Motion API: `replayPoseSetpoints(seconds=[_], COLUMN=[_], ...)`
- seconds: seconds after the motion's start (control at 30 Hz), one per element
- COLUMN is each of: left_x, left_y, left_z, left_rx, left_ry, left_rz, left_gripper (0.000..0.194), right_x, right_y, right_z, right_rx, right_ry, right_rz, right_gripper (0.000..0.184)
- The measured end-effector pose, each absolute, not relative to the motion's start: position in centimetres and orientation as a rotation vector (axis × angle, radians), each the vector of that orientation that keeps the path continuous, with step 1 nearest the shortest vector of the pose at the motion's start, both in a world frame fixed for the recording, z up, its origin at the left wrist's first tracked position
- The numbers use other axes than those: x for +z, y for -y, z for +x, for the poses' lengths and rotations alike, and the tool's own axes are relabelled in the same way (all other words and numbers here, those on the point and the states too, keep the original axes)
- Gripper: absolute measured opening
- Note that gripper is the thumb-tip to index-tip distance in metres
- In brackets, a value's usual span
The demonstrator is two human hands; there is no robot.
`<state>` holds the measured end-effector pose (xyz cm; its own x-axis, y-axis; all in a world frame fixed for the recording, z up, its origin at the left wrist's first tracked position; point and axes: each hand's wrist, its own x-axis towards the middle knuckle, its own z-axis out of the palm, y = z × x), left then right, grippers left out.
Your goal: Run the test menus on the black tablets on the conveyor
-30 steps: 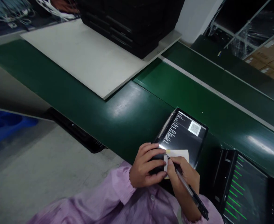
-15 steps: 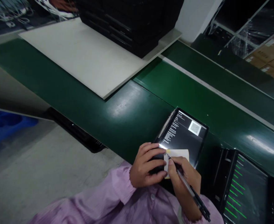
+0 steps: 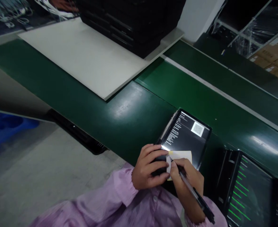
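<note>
My right hand [image 3: 186, 178] is closed around a pen [image 3: 192, 191], its tip on a small pale notepad [image 3: 182, 154] with a yellowish edge. A few small marks show on the paper near the tip. My left hand [image 3: 149, 167] has its fingers spread, with the fingertips touching the pad's left edge. Beneath the pad lies a tablet [image 3: 186, 135], its dark screen lit with white text and a square code. The hands and pad cover the lower part of the tablet. Something dark shows between the left fingers; I cannot tell what it is.
At the right, another device [image 3: 249, 192] shows green lines on its screen. Stacked black trays [image 3: 134, 28] stand on a pale board [image 3: 86, 53] across the green bench [image 3: 86, 110]. A blue plastic item [image 3: 8, 129] is low at the left, and cardboard boxes [image 3: 271, 55] are at the far right.
The pen has tilted slightly, and a little more marking shows by its tip. My left hand stays in place.
</note>
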<state>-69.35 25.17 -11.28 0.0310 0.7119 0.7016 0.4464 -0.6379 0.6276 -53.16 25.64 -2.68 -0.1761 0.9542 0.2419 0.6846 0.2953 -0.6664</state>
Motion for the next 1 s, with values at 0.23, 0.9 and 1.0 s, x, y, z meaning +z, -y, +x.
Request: replayPoseSetpoints(seconds=[0.23, 0.9, 1.0], left_x=[-11.12, -11.3, -11.31], left_y=[-25.19, -25.08, -25.11], left_z=[-69.37, -69.4, -69.4], left_rx=[1.64, 1.633, 1.633], left_ry=[-1.221, -1.212, -1.214], left_rz=[2.073, 2.075, 2.079], left_gripper=[0.021, 0.021, 0.021], right_x=[-2.62, -2.86, -2.84], right_y=[-25.59, -25.57, -25.57], right_z=[-53.1, -52.96, -53.01], right_rx=[0.58, 0.531, 0.518], right_ry=[1.964, 1.914, 1.896], right_rz=[-1.434, -1.49, -1.502], right_gripper=[0.021, 0.018, 0.019])
